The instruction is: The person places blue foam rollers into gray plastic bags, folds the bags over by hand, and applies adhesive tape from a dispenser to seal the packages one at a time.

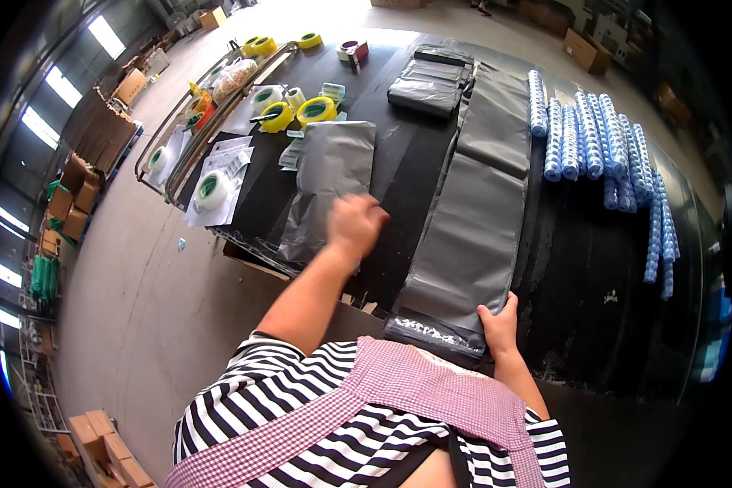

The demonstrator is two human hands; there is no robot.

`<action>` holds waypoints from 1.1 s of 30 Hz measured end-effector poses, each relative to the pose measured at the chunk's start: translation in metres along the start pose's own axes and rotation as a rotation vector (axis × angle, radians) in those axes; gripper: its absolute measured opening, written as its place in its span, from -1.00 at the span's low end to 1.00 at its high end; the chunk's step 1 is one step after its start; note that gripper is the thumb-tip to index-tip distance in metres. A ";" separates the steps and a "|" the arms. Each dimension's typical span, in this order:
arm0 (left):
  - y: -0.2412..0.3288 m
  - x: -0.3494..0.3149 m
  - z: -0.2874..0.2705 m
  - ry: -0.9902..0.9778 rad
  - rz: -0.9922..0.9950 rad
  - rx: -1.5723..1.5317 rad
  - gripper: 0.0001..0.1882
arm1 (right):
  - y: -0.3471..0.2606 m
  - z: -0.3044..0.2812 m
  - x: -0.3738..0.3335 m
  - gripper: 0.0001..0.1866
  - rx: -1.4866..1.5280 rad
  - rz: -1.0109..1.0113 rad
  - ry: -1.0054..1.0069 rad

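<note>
"Grey plastic first: where do the hands sit on it?"

"Left hand (355, 224) is over the right side of a grey packet (331, 167), blurred, fingers reaching to the right. I can't tell whether it touches the packet or pinches anything. Right hand (500, 321) is at the near right corner of a long grey bag stack (473, 215), thumb on top, forefinger spread apart from it beside the edge. Its other fingers are hidden, so I can't say whether it grips."

"What room is there around them?"

"Bare black tabletop (403, 179) shows in a strip between packet and stack, and in a wider stretch right of the stack. The stack's near end, a dark band with whitish marks, comes to the table's near edge, just beside the checked apron (427, 378). The packet's near end lies at the table's left edge."

"And which way do they point?"

"Both long axes run away from the person, far ends leaning right. The stack is the longer, with creases across it."

"Further out?"

"A folded dark pile (425, 88) lies just left of the stack's far end. Blue-and-white rolls (614, 146) lie to its right, roughly lengthwise away from the person. Yellow tape rolls (317, 110) are beside the packet's far end; a clear tape roll (212, 190) sits on white papers (210, 216) further left."
</note>
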State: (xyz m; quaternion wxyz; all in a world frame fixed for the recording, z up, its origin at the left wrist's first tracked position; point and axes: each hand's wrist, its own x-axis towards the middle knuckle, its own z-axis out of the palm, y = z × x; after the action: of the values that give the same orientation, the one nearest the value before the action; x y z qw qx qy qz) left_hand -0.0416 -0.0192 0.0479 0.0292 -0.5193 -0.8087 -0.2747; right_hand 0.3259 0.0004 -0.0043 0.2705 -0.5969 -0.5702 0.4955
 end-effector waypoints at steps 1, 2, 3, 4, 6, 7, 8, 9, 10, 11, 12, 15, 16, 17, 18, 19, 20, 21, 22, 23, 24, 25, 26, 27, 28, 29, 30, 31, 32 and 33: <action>-0.030 0.019 -0.012 0.094 -0.111 0.168 -0.60 | 0.001 0.002 -0.001 -0.31 -0.002 0.002 0.008; -0.046 0.034 -0.024 0.084 -0.279 0.290 -0.45 | 0.007 0.002 0.000 -0.26 0.063 -0.011 0.014; -0.100 0.039 -0.025 0.104 -0.402 0.320 -0.17 | 0.005 0.011 0.000 -0.21 0.137 -0.041 -0.018; -0.128 0.051 -0.026 -0.091 -0.584 0.097 0.15 | 0.004 0.012 0.000 -0.17 0.150 -0.063 -0.023; -0.163 0.063 -0.020 -0.284 -0.616 -0.153 0.36 | 0.005 0.015 0.004 -0.15 0.100 -0.107 0.006; -0.154 0.065 -0.009 -0.371 -0.567 -0.134 0.39 | 0.010 0.007 0.004 -0.14 0.039 -0.134 0.046; -0.151 0.064 -0.004 -0.323 -0.541 -0.214 0.37 | 0.014 0.004 0.004 -0.13 -0.015 -0.143 0.056; -0.157 0.062 -0.003 -0.272 -0.520 -0.291 0.36 | 0.013 0.006 0.005 -0.11 -0.064 -0.152 0.060; -0.167 0.059 -0.001 -0.216 -0.522 -0.416 0.28 | 0.004 0.004 0.005 -0.10 -0.157 -0.140 0.034; -0.148 0.058 0.004 -0.305 -0.566 -0.736 0.11 | 0.003 -0.006 0.001 -0.08 -0.260 -0.093 0.040; -0.163 0.059 -0.007 -0.377 -0.562 -0.850 -0.03 | -0.009 -0.002 -0.003 -0.10 -0.358 -0.155 0.114; -0.173 0.052 -0.012 -0.379 -0.498 -1.127 -0.24 | -0.050 -0.003 -0.013 -0.16 -0.487 -0.498 0.262; -0.132 0.048 -0.002 -0.421 -0.422 -1.230 -0.27 | -0.052 -0.009 -0.018 -0.18 -0.385 -0.481 0.195; -0.079 0.039 -0.005 -0.449 -0.349 -1.331 -0.31 | -0.056 -0.013 -0.022 -0.21 -0.273 -0.480 0.126; -0.042 0.032 -0.006 -0.426 -0.321 -1.306 -0.25 | -0.066 -0.011 -0.023 -0.19 -0.076 -0.394 -0.053; 0.001 0.022 -0.003 -0.459 -0.331 -1.347 -0.20 | -0.074 -0.011 -0.023 -0.17 0.123 -0.307 -0.238; 0.047 0.009 -0.001 -0.462 -0.309 -1.386 -0.16 | -0.079 -0.009 -0.027 -0.13 0.241 -0.280 -0.234; 0.088 0.000 0.006 -0.473 -0.161 -1.324 -0.14 | -0.085 -0.011 -0.031 -0.09 0.358 -0.259 -0.237; 0.130 -0.015 0.015 -0.485 -0.119 -1.378 -0.10 | -0.086 -0.021 -0.031 0.05 0.263 -0.289 -0.139; 0.162 -0.028 0.030 -0.488 -0.078 -1.331 -0.05 | -0.088 -0.035 -0.030 0.12 0.210 -0.384 -0.048; 0.205 -0.046 0.034 -0.478 -0.059 -1.194 -0.02 | -0.083 -0.056 -0.029 0.11 0.193 -0.319 -0.064; 0.227 -0.056 0.054 -0.550 -0.050 -1.377 0.04 | -0.082 -0.076 -0.028 0.10 0.176 -0.268 -0.096; 0.247 -0.064 0.069 -0.556 0.083 -1.282 0.04 | -0.076 -0.101 -0.028 -0.03 0.191 -0.317 -0.121; 0.277 -0.071 0.069 -0.736 0.090 -1.523 0.03 | -0.062 -0.124 -0.028 -0.10 0.407 -0.261 -0.136; 0.293 -0.068 0.070 -0.918 0.054 -1.572 0.01 | -0.047 -0.147 -0.030 -0.21 0.558 -0.205 -0.112; 0.306 -0.064 0.076 -1.097 0.014 -1.614 -0.02 | -0.031 -0.174 -0.032 -0.31 0.707 -0.148 -0.092; 0.309 -0.064 0.090 -1.059 0.137 -1.442 -0.09 | -0.006 -0.202 -0.031 -0.33 0.733 -0.098 -0.049; 0.314 -0.066 0.097 -0.985 0.253 -1.228 -0.23 | 0.019 -0.239 -0.029 -0.34 0.754 -0.055 0.000; 0.313 -0.066 0.101 -0.754 0.464 -0.887 -0.30 | 0.048 -0.275 -0.031 -0.35 0.746 -0.020 0.093; 0.310 -0.063 0.104 -0.514 0.642 -0.535 -0.36 | 0.069 -0.319 -0.032 -0.36 0.730 0.008 0.184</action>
State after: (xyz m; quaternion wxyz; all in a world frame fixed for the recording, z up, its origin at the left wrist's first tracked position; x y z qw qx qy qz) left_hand 0.2777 0.0744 0.0670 -0.2225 -0.7828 -0.4899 -0.3127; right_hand 0.6461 0.0335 0.0587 0.5135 -0.5053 -0.3270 0.6116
